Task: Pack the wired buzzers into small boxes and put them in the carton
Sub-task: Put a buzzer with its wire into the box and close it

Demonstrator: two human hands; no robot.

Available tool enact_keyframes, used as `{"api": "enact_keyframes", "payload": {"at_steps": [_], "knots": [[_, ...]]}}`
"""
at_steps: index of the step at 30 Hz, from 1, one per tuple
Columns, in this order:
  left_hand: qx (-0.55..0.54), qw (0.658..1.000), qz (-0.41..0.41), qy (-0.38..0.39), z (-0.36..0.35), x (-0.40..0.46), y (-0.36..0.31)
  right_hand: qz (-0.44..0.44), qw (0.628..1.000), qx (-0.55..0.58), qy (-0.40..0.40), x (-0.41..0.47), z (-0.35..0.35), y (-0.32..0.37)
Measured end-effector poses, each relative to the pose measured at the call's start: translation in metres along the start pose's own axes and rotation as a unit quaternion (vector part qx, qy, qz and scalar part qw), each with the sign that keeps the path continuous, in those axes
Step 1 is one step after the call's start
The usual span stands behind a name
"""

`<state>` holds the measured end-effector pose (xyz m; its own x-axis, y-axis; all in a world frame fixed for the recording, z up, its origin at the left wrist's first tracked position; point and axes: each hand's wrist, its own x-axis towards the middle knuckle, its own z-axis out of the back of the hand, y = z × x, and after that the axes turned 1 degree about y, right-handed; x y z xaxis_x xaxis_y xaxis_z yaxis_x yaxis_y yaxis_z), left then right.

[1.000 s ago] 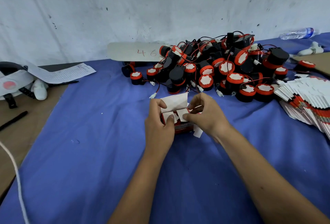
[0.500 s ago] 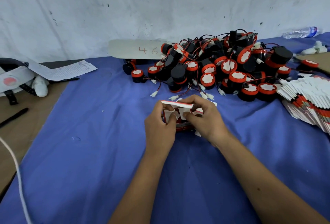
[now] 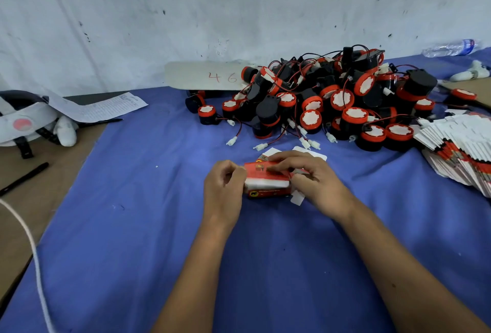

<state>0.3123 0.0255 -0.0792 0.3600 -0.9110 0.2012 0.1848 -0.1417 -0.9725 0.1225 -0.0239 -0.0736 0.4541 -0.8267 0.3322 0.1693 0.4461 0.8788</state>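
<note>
Small red-and-white box: thin printed card, smooth, slight sheen on red panels; white flaps matt.
Pile of round black-and-red wired buzzers: moulded plastic, black bodies matt, red rims semi-gloss; white faces look like paper labels.
Blue cloth cover: woven fabric, matt, lightly creased, lint-specked.
Brown surface: bare board, matt, looks like wood or fibreboard.
Stack of flat white-and-red box blanks: card, matt edges.
Clear bottle: glossy plastic.
White wall: rough, scuffed, matt.

"46" on the grey board
</note>
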Motion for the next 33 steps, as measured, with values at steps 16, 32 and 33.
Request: {"api": "enact_keyframes", "payload": {"at_steps": [16, 32, 33], "knots": [[0.004, 0.991, -0.030, 0.127, 0.012, 0.007, 0.007, 0.042, 0.995, -0.072, -0.062, 0.008, -0.008, -0.012], [0.041, 0.989, -0.053, 0.130, 0.013, 0.006, 0.004, 0.045, 0.994, -0.083, -0.046, 0.003, -0.007, -0.008], [0.047, 0.990, -0.059, 0.122, 0.011, 0.005, 0.004, 0.039, 0.996, -0.074, -0.044, 0.003, -0.006, -0.007]]}}
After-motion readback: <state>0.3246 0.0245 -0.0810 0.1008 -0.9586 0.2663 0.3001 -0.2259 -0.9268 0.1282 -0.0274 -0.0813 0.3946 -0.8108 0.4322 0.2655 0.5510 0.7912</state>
